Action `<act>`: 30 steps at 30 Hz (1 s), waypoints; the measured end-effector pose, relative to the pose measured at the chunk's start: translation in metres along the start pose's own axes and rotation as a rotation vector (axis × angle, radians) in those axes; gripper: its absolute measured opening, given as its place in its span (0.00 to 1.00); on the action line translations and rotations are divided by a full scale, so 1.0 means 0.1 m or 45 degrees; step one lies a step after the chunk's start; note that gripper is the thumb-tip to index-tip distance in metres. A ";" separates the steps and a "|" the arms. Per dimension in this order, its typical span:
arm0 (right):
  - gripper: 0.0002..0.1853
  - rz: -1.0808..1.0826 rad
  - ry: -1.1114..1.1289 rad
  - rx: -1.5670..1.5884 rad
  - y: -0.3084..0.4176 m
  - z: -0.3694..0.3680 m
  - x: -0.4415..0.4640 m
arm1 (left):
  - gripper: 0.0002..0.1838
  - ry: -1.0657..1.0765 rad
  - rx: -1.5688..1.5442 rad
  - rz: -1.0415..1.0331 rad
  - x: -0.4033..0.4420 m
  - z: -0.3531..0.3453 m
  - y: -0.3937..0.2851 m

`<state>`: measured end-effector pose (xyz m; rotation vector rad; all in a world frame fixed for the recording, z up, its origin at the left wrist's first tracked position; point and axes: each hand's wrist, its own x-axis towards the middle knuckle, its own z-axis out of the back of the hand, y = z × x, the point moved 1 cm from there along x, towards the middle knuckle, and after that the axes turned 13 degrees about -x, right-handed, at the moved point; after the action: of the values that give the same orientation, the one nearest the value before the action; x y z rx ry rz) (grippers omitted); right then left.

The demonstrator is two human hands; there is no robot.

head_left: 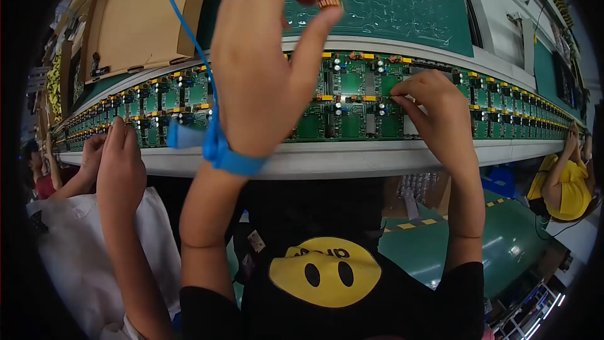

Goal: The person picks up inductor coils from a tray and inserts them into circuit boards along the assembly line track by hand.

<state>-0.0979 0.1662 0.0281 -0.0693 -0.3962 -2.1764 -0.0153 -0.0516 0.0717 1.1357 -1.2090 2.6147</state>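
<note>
Raised over the line of boards, my left hand point(258, 69) pinches a small copper-wound coil point(329, 3) between thumb and forefinger. A blue wrist strap point(236, 158) with a cord circles that wrist. My right hand point(438, 107) is down at a green circuit board point(389, 83), thumb and forefinger closed together at its surface. Whatever those fingertips hold, if anything, is too small to make out. Around them the boards carry yellow blocks, dark cylinders and copper coils. Part of the row is hidden behind my left hand.
Beyond the rail, a clear moulded plastic tray point(377, 16) holds several coils. A cardboard box point(141, 16) stands at the back left. At left, a co-worker's hands point(119, 157) reach the same line; a person in yellow point(562, 182) is at far right.
</note>
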 end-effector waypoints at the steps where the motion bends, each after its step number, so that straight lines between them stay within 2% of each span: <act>1: 0.08 0.007 0.000 -0.030 0.01 0.00 0.00 | 0.06 -0.025 -0.068 0.020 -0.16 -0.04 -0.07; 5: 0.08 0.085 0.027 -0.073 -0.01 0.03 0.04 | 0.11 0.299 -0.176 0.245 -0.71 -0.11 -0.28; 6: 0.08 0.120 0.037 -0.078 -0.01 0.04 0.06 | 0.11 0.297 -0.174 0.247 -0.84 -0.11 -0.33; 8: 0.08 0.157 0.048 -0.081 -0.03 0.05 0.08 | 0.13 0.486 -0.196 0.301 -1.05 -0.12 -0.40; 11: 0.08 0.204 0.053 -0.082 -0.05 0.06 0.11 | 0.15 0.534 -0.160 0.377 -1.21 -0.10 -0.44; 14: 0.09 0.192 0.060 -0.094 -0.02 0.07 0.10 | 0.10 0.560 -0.189 0.464 -1.26 -0.05 -0.45; 18: 0.08 0.162 0.030 -0.111 0.00 0.10 0.05 | 0.11 0.519 -0.171 0.493 -1.30 -0.08 -0.42; 22: 0.08 0.092 0.046 -0.044 -0.01 0.03 0.03 | 0.18 0.367 -0.177 0.462 -1.38 -0.14 -0.39; 25: 0.08 -0.016 0.113 0.043 -0.05 -0.01 0.01 | 0.18 0.305 -0.194 0.417 -1.40 -0.17 -0.36; 28: 0.10 -0.005 0.128 0.005 -0.09 -0.02 -0.01 | 0.17 0.291 -0.213 0.389 -1.40 -0.22 -0.31; 30: 0.11 0.031 -0.003 0.021 -0.08 0.06 -0.04 | 0.13 0.249 -0.256 0.450 -1.42 -0.25 -0.32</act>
<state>-0.1025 0.1753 0.0306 -0.0677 -0.4124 -2.1492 0.0840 0.0224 -0.0093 0.6663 -1.7108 2.6756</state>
